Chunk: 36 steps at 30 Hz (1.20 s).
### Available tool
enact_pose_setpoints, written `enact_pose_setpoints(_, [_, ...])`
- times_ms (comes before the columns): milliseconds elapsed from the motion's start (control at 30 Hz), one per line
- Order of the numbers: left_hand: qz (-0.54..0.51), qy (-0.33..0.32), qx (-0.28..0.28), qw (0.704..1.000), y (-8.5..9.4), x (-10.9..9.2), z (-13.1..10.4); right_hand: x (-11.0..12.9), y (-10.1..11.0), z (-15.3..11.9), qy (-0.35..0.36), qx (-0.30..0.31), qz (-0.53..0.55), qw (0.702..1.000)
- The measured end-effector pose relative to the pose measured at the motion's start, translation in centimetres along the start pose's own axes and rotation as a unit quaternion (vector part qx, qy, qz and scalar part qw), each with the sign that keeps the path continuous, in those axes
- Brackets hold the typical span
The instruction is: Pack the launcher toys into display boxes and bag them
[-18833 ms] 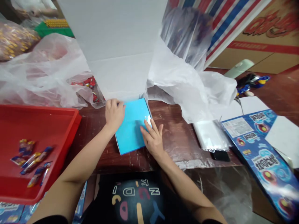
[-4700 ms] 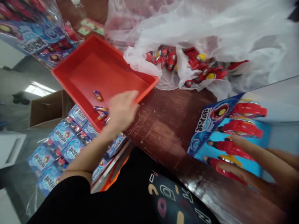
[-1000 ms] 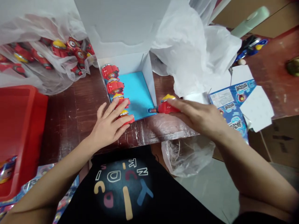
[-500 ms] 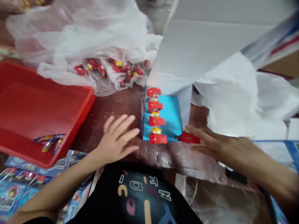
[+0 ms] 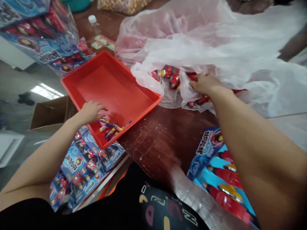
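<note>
My left hand (image 5: 92, 111) reaches over the left rim of the red plastic tray (image 5: 112, 86), its fingers loosely spread above several small blue-and-yellow wrapped sticks (image 5: 112, 129) in the tray's near corner. At the mouth of a thin white plastic bag (image 5: 177, 48), my right hand (image 5: 206, 83) has its fingertips closed at a red toy (image 5: 192, 76), partly covered by hand and film. More red toys with yellow parts (image 5: 175, 80) lie in the bag. Under my right forearm, an open blue display box (image 5: 203, 150) holds a few red-and-yellow toys (image 5: 226, 198).
Filled, film-wrapped display boxes (image 5: 76, 163) sit below the tray, with others stacked (image 5: 48, 48) at upper left. A clear bottle (image 5: 93, 24) stands behind the tray. An open cardboard box (image 5: 50, 111) is on the floor. The table (image 5: 155, 143) is dark red-brown.
The view has swung left. My right hand has left the toy in the display box for the bag of toys. My left hand has moved from beside the box into the red tray.
</note>
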<state>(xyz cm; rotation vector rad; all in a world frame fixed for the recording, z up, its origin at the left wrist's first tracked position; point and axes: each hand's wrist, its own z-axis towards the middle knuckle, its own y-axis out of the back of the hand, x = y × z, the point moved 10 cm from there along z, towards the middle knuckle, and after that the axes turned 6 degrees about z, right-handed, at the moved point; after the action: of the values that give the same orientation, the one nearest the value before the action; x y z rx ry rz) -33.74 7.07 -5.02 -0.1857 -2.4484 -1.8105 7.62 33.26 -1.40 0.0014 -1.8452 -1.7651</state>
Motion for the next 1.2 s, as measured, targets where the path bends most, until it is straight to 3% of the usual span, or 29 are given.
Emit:
enact_pose_setpoints(100, [-0.012,-0.077,0.103,0.992,-4.1,-1.8,-0.6,-0.6,-1.1,-1.3,-0.063,0.033,-0.015,0.997])
enact_pose_setpoints(233, [-0.04,-0.132,0.11,0.984,-6.1,-2.9,-0.4,1.8,2.5,-5.3,-0.073,0.006,-0.035,0.997])
enact_pose_setpoints(400, [-0.057,-0.127,-0.003,0.99,-5.4,0.4,0.3,6.9,9.5,-13.0,0.049,-0.094,-0.053,0.993])
enact_pose_setpoints(467, [-0.038,-0.1,-0.028,0.994,-4.9,1.7,0.1,8.0,11.0,-17.3,0.103,-0.11,-0.004,0.989])
enact_pose_setpoints(567, [0.003,-0.072,-0.033,0.997,-2.4,0.7,-0.8,9.0,11.9,-24.1,0.209,-0.101,0.111,0.966])
enact_pose_setpoints(633, [-0.03,-0.04,-0.06,0.997,1.2,-2.3,-1.9,9.4,11.9,-28.3,0.258,-0.089,0.177,0.946])
enact_pose_setpoints(700, [-0.154,-0.047,-0.107,0.981,5.6,-7.7,-3.6,9.4,11.9,-31.5,0.266,-0.091,0.232,0.931])
enact_pose_setpoints(767, [-0.277,-0.196,-0.143,0.93,9.8,-16.8,-6.2,9.3,11.7,-33.8,0.251,-0.101,0.281,0.921])
enact_pose_setpoints(833, [-0.355,-0.355,-0.107,0.858,12.1,-26.0,-9.1,9.4,11.2,-35.4,0.243,-0.102,0.319,0.911])
enact_pose_setpoints(900, [-0.384,-0.442,-0.052,0.809,12.6,-33.0,-11.2,9.4,10.7,-36.8,0.235,-0.098,0.344,0.904])
enact_pose_setpoints(933, [-0.393,-0.464,-0.031,0.793,12.6,-35.5,-11.8,9.1,10.6,-37.5,0.231,-0.1,0.35,0.902])
enact_pose_setpoints(1000, [-0.406,-0.496,-0.003,0.767,12.6,-38.9,-12.7,8.3,10.9,-39.1,0.22,-0.117,0.35,0.903])
enact_pose_setpoints(1067, [-0.403,-0.519,-0.013,0.754,13.1,-40.6,-13.3,7.4,11.3,-40.7,0.205,-0.135,0.332,0.911])
enact_pose_setpoints(1133, [-0.358,-0.536,-0.067,0.761,13.8,-41.5,-14.0,6.7,11.3,-42.3,0.192,-0.148,0.314,0.918])
enact_pose_setpoints(1200, [-0.28,-0.549,-0.172,0.769,14.6,-42.0,-14.8,5.8,11.0,-43.4,0.16,-0.165,0.325,0.917])
